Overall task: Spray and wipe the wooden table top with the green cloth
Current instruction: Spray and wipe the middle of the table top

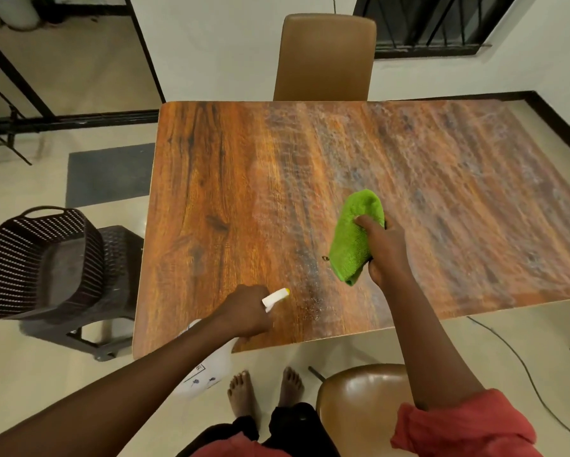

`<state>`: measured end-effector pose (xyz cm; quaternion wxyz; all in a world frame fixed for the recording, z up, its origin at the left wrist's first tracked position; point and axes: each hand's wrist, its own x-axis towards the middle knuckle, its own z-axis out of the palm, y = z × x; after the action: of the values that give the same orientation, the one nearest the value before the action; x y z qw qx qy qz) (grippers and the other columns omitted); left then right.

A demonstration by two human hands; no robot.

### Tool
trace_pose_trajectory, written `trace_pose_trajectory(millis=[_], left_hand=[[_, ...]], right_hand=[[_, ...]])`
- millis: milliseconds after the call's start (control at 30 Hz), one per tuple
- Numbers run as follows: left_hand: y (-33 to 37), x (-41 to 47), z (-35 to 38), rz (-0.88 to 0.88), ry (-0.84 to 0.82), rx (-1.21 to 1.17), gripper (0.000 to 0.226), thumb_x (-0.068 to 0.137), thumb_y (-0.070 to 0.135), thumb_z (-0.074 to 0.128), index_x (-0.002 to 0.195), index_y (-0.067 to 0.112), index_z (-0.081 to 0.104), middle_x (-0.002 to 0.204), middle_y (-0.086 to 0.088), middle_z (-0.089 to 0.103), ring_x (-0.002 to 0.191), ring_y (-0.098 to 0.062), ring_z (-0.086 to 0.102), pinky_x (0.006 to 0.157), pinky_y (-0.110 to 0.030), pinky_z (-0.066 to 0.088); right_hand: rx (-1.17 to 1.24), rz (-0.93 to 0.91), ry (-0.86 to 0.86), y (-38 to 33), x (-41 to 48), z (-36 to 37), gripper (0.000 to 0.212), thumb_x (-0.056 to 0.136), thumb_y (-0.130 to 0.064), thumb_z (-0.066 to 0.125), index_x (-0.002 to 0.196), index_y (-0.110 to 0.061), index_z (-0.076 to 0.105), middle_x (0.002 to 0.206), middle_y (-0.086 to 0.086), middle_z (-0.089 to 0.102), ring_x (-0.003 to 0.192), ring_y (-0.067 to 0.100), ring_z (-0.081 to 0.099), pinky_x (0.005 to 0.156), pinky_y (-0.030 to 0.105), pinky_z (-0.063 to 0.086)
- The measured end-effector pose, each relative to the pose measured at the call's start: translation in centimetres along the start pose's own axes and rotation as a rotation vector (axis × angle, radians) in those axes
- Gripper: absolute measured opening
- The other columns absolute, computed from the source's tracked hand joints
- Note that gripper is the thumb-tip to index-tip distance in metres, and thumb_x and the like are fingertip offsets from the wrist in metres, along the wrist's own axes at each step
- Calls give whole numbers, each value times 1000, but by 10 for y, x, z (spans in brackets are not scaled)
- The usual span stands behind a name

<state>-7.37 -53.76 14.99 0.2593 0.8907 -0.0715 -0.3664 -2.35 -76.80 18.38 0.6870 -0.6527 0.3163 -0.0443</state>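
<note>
wooden table top (211,199), green cloth (349,245) left of right hand (389,250) grip

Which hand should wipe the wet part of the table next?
Probably the right hand: it already grips the green cloth over the misted middle of the table. The left hand is busy holding the spray bottle at the near edge.

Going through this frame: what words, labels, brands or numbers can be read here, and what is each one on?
Spray bottle, held in the left hand: a small boxed print and two dark marks on its white side, all too blurred to read.
Green cloth and table: no text shows.
Nothing in this frame can be quoted as readable text.
</note>
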Motion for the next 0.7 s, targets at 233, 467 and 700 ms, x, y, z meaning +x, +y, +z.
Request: trace_pose_trajectory(millis=[233, 467, 700], left_hand=[[9, 20, -33, -49, 106, -132, 18, 78, 3, 60, 71, 14, 47, 72, -9, 56, 42, -21, 55, 39, -24, 38], [6, 32, -59, -75, 158, -158, 7, 77, 2, 59, 82, 3, 55, 66, -11, 56, 41, -20, 55, 42, -22, 38], [-2, 34, -58, -117, 138, -177, 20, 77, 5, 63, 96, 2, 58, 77, -13, 59, 50, -24, 58, 46, -24, 42]], right_hand=[[-17, 4, 9, 8, -6, -6, 35, 89, -14, 64, 123, -18, 57, 104, -1, 65, 99, 26, 62, 88, 48, 52], [-118, -61, 22, 16, -8, -7, 46, 88, -17, 66, 133, -19, 54, 115, 2, 65, 100, 25, 63, 88, 50, 52], [-458, -222, 35, 44, -45, -25, 39, 86, -15, 66, 124, -23, 61, 99, -9, 62, 87, 14, 60, 74, 29, 47]])
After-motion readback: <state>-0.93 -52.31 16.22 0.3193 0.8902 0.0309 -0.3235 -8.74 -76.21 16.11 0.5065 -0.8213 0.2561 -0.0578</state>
